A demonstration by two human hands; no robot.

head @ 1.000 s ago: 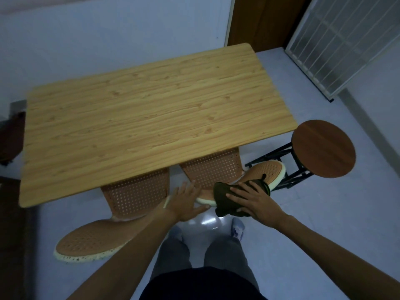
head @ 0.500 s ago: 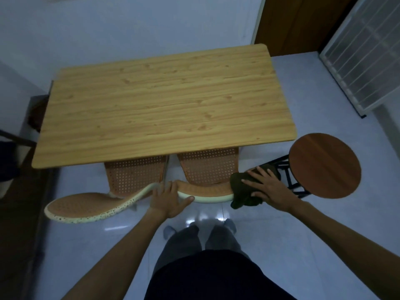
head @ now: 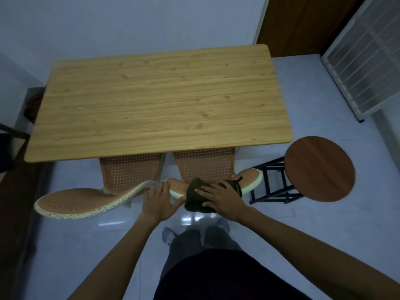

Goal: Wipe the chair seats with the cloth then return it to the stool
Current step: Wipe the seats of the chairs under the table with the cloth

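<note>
Two orange perforated chairs with cream rims are tucked under the table. The right chair (head: 204, 167) has my right hand (head: 223, 199) pressing a dark green cloth (head: 194, 197) flat on the top edge of its back. My left hand (head: 159, 200) rests with fingers spread on the same rim, just left of the cloth, where it meets the left chair (head: 71, 201). The round brown stool (head: 320, 168) on a black frame stands to the right, bare on top. Both seats are mostly hidden under the table.
A long wooden table (head: 160, 100) fills the middle, its near edge above the chairs. A white grille panel (head: 365, 59) leans at the right wall beside a brown door (head: 303, 24). Dark furniture (head: 13, 148) sits at the left. My legs stand on the glossy floor below.
My right hand has slid the cloth leftwards along the chair's rim, closer to my left hand. The view has shifted, bringing the table more central.
</note>
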